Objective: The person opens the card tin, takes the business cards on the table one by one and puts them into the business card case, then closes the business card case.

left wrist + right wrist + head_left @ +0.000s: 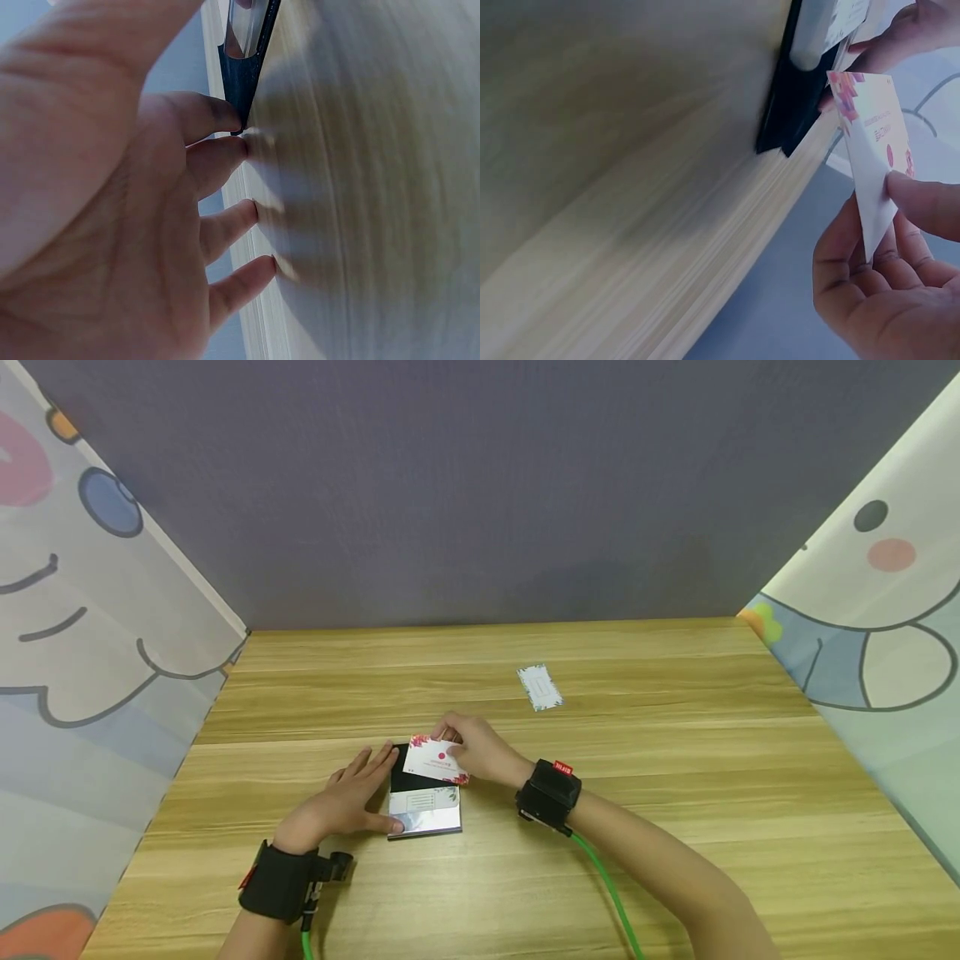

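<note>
A card case lies unfolded on the table, its black lid flap toward the back and its shiny silver pocket toward the front. In the pocket sits a white card with green leaves. My left hand spreads over the case's left side, thumb on the silver part and forefinger at the flap's far corner; its other fingertips touch the table. Between thumb and fingers my right hand pinches a white business card with red flowers, tilted and held above the black flap.
Farther back on the wooden table lies another white card with a blue leafy border. A grey panel rises behind the table, with cartoon-print sheets at both sides. A green cable runs from the right wrist band.
</note>
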The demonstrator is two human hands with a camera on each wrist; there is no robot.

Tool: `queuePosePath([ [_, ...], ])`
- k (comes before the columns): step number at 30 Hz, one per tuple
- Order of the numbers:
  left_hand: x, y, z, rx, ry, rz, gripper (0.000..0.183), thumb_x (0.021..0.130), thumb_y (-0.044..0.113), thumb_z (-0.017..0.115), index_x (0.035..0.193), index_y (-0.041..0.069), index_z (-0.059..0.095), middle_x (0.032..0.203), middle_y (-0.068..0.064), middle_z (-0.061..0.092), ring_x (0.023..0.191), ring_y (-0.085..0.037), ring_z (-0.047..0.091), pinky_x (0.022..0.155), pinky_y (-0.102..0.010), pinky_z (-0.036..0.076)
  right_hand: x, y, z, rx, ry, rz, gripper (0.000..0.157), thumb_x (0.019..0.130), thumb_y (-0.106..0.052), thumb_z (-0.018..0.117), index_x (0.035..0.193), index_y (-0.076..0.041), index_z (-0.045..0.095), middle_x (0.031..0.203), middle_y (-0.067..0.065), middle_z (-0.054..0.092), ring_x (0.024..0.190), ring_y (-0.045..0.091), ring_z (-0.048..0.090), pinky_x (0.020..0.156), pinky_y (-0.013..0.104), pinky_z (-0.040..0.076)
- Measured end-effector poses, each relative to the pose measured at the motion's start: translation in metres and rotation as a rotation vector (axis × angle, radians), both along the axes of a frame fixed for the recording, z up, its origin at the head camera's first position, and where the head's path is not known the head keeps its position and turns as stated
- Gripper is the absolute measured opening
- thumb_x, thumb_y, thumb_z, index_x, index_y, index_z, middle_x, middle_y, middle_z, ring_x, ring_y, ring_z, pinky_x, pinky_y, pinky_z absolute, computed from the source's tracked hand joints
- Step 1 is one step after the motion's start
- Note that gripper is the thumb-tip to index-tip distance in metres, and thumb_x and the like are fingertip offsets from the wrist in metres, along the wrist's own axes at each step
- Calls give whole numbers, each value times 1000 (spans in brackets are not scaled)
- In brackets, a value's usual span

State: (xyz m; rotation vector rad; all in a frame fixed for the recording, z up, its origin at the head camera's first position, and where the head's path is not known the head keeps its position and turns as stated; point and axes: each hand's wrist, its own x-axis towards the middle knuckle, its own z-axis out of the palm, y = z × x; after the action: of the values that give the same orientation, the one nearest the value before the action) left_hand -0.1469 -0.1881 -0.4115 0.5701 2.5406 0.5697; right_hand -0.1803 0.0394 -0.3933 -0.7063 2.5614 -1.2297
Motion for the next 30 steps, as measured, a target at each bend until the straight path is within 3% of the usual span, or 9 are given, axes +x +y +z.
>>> queuePosePath([
  [6,1,-1,1,4,-8,3,107,70,53,71,146,3,15,154,-16,10,138,-45,5,100,-69,12,2,-10,-1,0,-30,38,28,80,15,52,100,-3,59,88,7,59,82,17,55,71,19,44],
  [12,0,0,-1,-3,-15,3,107,70,53,70,146,2,14,154,-14,9,138,-44,3,100,-69,12,2,-16,-5,20,-52,60,28,81,14,51,100,-6,59,87,5,60,78,11,52,68,17,44],
  [18,0,0,1,-12,-24,8,106,71,53,70,146,3,15,154,-13,7,139,-43,2,101,-69,10,3,-18,-6,38,-33,79,26,81,13,52,98,-5,60,83,5,60,73,9,50,64,16,41],
  [30,2,1,5,16,-32,-1,105,72,50,70,147,4,13,154,-15,7,138,-44,1,100,-70,10,6,-21,-7,112,-33,107,24,82,9,54,98,-7,61,89,6,63,79,10,54,69,16,43],
])
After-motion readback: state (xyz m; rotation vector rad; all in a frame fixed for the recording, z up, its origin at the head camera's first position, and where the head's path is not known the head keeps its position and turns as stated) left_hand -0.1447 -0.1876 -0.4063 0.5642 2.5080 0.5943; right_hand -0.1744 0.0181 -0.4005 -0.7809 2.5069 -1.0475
